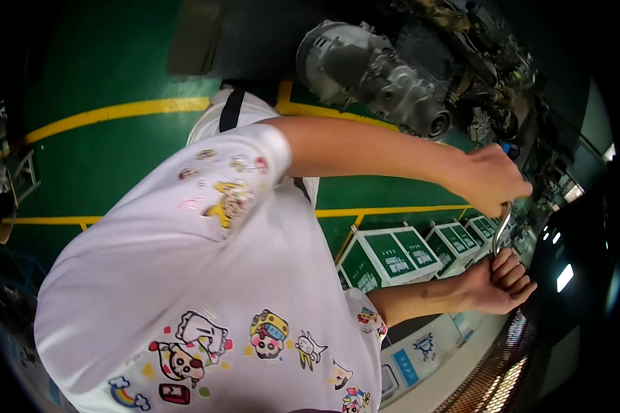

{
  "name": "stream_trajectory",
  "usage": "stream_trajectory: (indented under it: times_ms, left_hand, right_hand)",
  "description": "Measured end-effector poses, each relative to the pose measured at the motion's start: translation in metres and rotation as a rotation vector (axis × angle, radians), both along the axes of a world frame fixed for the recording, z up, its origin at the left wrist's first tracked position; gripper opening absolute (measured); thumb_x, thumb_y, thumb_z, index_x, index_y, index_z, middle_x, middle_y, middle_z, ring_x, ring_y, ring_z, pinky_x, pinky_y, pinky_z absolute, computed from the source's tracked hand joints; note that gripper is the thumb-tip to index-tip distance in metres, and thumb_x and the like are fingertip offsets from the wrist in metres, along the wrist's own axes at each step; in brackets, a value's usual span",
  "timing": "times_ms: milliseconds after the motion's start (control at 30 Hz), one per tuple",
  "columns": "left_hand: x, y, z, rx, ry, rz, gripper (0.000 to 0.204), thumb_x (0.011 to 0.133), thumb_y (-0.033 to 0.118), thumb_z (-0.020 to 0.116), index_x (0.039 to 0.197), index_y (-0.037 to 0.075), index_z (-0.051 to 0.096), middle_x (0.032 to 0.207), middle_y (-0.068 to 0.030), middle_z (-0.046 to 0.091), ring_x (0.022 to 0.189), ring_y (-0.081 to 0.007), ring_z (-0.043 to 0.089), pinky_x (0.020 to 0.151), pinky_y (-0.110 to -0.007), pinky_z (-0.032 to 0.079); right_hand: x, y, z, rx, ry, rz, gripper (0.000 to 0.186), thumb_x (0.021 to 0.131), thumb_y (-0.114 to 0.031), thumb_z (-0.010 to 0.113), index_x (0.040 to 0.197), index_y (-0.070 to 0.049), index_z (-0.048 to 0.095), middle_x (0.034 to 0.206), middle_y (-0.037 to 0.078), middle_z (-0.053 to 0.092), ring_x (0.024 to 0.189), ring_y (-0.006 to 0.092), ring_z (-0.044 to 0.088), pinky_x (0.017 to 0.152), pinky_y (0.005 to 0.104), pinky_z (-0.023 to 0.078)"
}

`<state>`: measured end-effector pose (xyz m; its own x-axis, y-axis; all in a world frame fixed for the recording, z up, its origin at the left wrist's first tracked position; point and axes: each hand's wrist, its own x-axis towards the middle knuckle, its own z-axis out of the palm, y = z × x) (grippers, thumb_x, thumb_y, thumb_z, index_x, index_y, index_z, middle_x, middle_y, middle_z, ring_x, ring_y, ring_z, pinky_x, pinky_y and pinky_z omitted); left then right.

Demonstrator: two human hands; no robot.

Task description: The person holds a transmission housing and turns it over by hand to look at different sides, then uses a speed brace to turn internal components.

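Curved metal rod (pixel 503 229), bright and slim, spans the gap between the two hands at the right of our view. We record the left hand (pixel 494 177) closed around its upper end and the right hand (pixel 501 281) curled, knuckles bent, on its lower end; both tips are hidden, so we cannot tell what they look like.

Risks, as we judge them: a loose or greasy grip could let the smooth rod twist or slip free, and uneven pull could drive one fist against the other. A careless swing of the left forearm could knock the grey metal casing (pixel 386 82), if it is as near as it looks.

Surface and room: we note the casing on a dark surface too dim to identify, with jumbled machine parts (pixel 506 82) beside it. Green floor (pixel 117 162) carries yellow lines (pixel 120 111). White-and-green boxes (pixel 391 256) stand in a row past the forearms. Perforated mesh (pixel 492 375) fills the lower right; the far right is mostly dark.
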<state>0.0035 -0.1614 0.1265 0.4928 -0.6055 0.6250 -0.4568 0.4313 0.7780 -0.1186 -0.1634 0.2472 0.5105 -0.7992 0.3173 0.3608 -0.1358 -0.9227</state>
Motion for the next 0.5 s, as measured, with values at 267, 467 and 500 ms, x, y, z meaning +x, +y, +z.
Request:
stream_trajectory:
  times_ms: [267,467,500]
  left_hand:
    - [0.02,0.105,-0.096,0.266,-0.125,0.265,0.055,0.077,0.022,0.071,0.126,0.01,0.048,0.12,-0.0148,0.048,0.115,-0.0347,0.046,0.097,-0.045,0.039]
    - [0.025,0.149,-0.112,0.507,-0.193,0.081,0.073,0.071,0.017,0.078,0.134,0.007,0.042,0.137,-0.0173,0.041,0.126,-0.0378,0.039,0.104,-0.046,0.035]
    - [0.024,0.149,-0.113,0.513,-0.203,0.069,0.073,0.071,0.017,0.078,0.134,0.007,0.042,0.137,-0.0173,0.041,0.126,-0.0378,0.039,0.104,-0.046,0.035]
  right_hand:
    - [-0.002,0.009,-0.014,-0.189,-0.12,-0.171,0.047,0.103,-0.028,0.039,0.062,-0.017,0.017,0.053,-0.004,0.011,0.049,0.009,0.007,0.046,0.0286,0.01]
    - [-0.01,0.007,0.0,-0.229,-0.494,0.17,0.038,0.098,-0.025,0.045,0.064,-0.015,0.03,0.048,-0.007,0.029,0.039,0.0027,0.019,0.04,0.0212,0.015]
    - [-0.019,0.002,0.012,-0.101,-0.499,0.306,0.041,0.095,-0.022,0.043,0.06,-0.018,0.023,0.047,-0.009,0.02,0.041,0.0038,0.012,0.043,0.0233,0.012]
